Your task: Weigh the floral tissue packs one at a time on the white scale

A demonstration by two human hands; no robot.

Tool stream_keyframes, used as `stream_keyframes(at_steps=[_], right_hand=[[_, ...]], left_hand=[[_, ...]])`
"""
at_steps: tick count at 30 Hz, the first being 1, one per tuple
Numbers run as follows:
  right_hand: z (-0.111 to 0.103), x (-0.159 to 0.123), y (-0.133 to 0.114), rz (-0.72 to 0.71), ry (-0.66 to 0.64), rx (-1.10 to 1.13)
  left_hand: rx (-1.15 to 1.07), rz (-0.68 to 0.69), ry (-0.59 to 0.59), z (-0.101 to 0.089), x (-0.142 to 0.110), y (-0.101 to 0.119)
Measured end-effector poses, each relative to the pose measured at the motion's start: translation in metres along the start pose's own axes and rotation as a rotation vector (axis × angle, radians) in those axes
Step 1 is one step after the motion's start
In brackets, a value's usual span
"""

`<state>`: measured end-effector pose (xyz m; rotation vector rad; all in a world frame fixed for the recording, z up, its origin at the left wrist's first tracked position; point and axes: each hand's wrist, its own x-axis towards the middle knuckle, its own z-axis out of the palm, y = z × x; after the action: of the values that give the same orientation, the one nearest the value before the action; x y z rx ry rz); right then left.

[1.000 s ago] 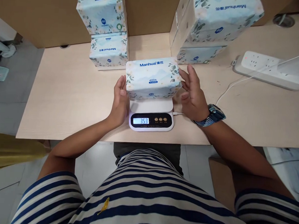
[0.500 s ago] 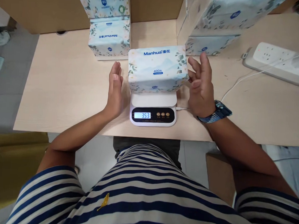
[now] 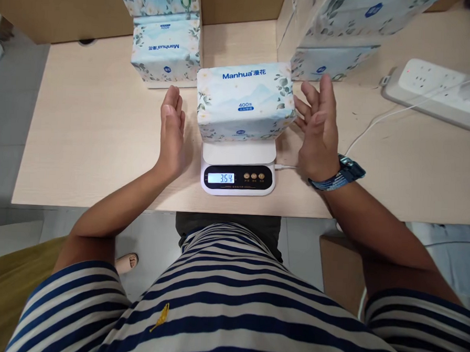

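A pack of tissues (image 3: 244,100) with a floral print and "Manhua" lettering rests on a white digital scale (image 3: 240,154). The scale's lit display (image 3: 220,178) seems to read 3.54 or 3.64. To the left of the pack, my left hand (image 3: 171,133) stands on edge, apart from it, its fingers extended and holding nothing. On the other side my right hand (image 3: 319,130) is open with fingers spread. Its fingertips come close to the pack's right end, and I cannot tell whether they touch. A patterned band (image 3: 339,176) circles my right wrist.
Stacked tissue packs stand at the back left (image 3: 166,49) and back right (image 3: 335,63). A white power strip (image 3: 440,92) lies on the right, with a thin white cable (image 3: 396,112) trailing over the table (image 3: 83,136). Cardboard (image 3: 244,6) rises behind.
My left hand has moved slightly left, away from the pack. The display has gone from 3.53 to a slightly different number. The view has shifted a little; the pack still rests on the scale.
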<state>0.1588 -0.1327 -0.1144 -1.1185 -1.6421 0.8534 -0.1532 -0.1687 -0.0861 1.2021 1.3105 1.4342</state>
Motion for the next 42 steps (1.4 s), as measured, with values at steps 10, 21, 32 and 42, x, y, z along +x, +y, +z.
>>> stream_keyframes(at_steps=[10, 21, 32, 42], right_hand=[[-0.006, 0.001, 0.007, 0.039, -0.102, 0.017], [-0.003, -0.002, -0.001, 0.070, -0.063, 0.093], [0.013, -0.006, -0.011, 0.195, 0.025, 0.186], [0.037, -0.013, -0.058, 0.343, 0.115, 0.420]], left_hand=[[-0.059, -0.014, 0.002, 0.003, -0.001, 0.000], [-0.046, -0.002, -0.005, 0.004, -0.003, 0.000], [-0.042, -0.017, 0.022, 0.001, -0.012, 0.008], [0.008, -0.024, 0.019, 0.008, -0.024, 0.033]])
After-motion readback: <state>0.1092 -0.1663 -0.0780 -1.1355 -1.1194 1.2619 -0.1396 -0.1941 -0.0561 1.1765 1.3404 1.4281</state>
